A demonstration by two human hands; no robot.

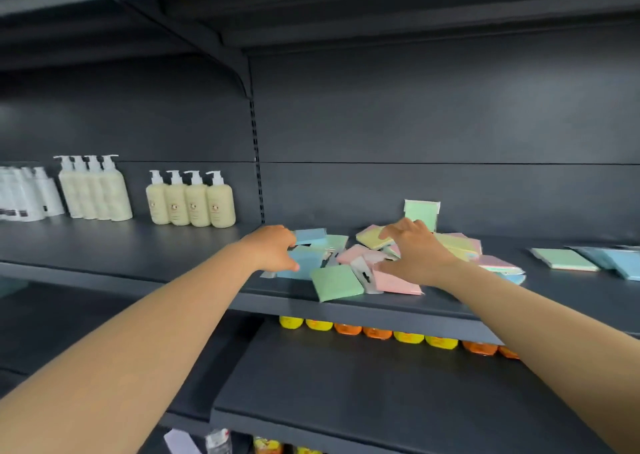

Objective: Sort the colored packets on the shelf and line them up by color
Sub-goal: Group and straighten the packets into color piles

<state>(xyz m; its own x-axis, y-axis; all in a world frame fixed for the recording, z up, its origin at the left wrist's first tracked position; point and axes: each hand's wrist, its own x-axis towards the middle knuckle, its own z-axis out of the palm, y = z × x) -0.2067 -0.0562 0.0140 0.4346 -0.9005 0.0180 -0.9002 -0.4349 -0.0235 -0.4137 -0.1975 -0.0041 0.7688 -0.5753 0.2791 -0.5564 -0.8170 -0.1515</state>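
Arms outstretched: I see left hand (275, 247) pinching a blue packet (300, 263), right hand (414, 251) spread, fingers uncurled, over the pile (360, 266).

Both bare arms reach forward over the shelf (145, 245). The left hand (273, 247) has its fingers curled down; the right hand (414, 251) has fingers spread and loosely bent.

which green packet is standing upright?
The green packet at the back, propped upright near the rear panel beyond the right hand. The other green packets lie flat.
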